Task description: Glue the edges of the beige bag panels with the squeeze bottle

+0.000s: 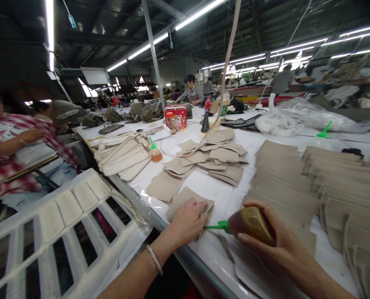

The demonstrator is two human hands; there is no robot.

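Note:
My right hand (286, 245) is wrapped around a squeeze bottle (250, 224) of brownish liquid, tilted on its side. Its thin green nozzle (216, 225) points left, with the tip close beside my left fingers. Near the table's front edge, my left hand (189, 220) grips a beige leather-like piece (185, 199), fingers bent over its top; the thumb is hidden. Another flat beige piece (162, 185) lies just beyond it. Under the bottle, partly covered by my right hand, lie more beige pieces (250, 265).
Overlapping beige pieces (281, 174) fill the right side, with a loose heap (216, 158) mid-table. Pale strips (125, 155) and a small green-tipped bottle (156, 154) stand left. A slotted white rack (69, 232) adjoins the table edge. A person in a checked shirt (19, 153) sits left.

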